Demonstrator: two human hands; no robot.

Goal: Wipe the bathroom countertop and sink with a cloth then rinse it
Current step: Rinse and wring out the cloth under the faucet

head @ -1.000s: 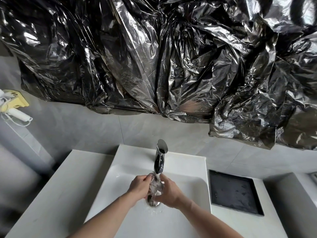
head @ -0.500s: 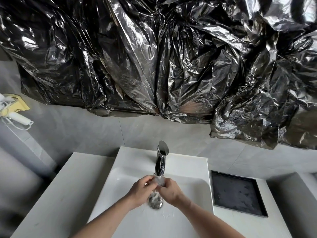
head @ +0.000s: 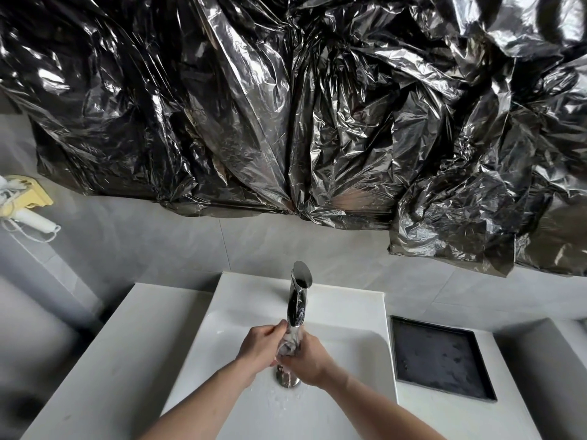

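A wet grey cloth (head: 288,343) is bunched between my two hands, just under the spout of the chrome faucet (head: 298,296). My left hand (head: 259,346) grips it from the left and my right hand (head: 306,358) from the right. Both hands hover over the white sink basin (head: 349,354), above the chrome drain (head: 286,378). Water drops lie on the basin floor near the drain. The white countertop (head: 120,360) spreads to the left of the sink. Most of the cloth is hidden by my fingers.
A black square tray (head: 441,355) is set in the counter right of the sink. Crumpled black plastic sheeting (head: 286,106) covers the wall above. A white hair dryer on a yellow holder (head: 22,201) hangs at the far left. Grey tiles form the backsplash.
My hands have kept working the cloth under the spout, moving it up from just over the drain to directly below the faucet tip. The camera view has shifted slightly.
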